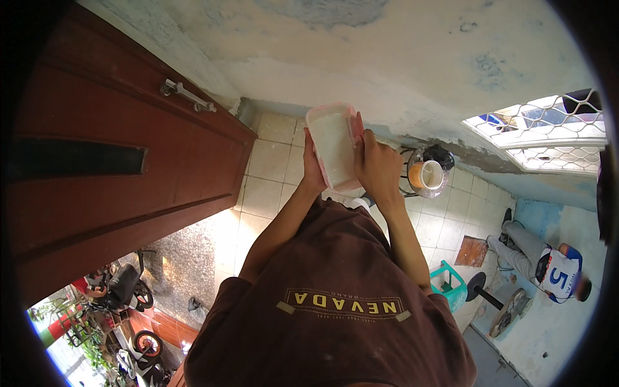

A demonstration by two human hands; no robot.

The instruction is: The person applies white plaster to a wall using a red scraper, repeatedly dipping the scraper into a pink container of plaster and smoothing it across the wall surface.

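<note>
My left hand (313,166) is wrapped round the left side of a shallow rectangular plastic tub (333,145) with a pinkish rim. Something whitish coats or fills the tub's inside; I cannot tell how deep it is. At the tub's right edge, my right hand (379,166) is closed on a red flat scraper-like tool (358,126). The tool lies against the rim, and the fingers hide most of it. Both hands are in front of my chest, facing a patchy, pale plastered wall (400,64).
A brown wooden door (122,187) stands at the left. To the right, an orange-and-white bucket (426,175) sits on a stool beside a black bag (440,155). A green plastic stool (449,287) is farther right, near another person (548,267). A metal-grilled window (548,129) opens in the wall.
</note>
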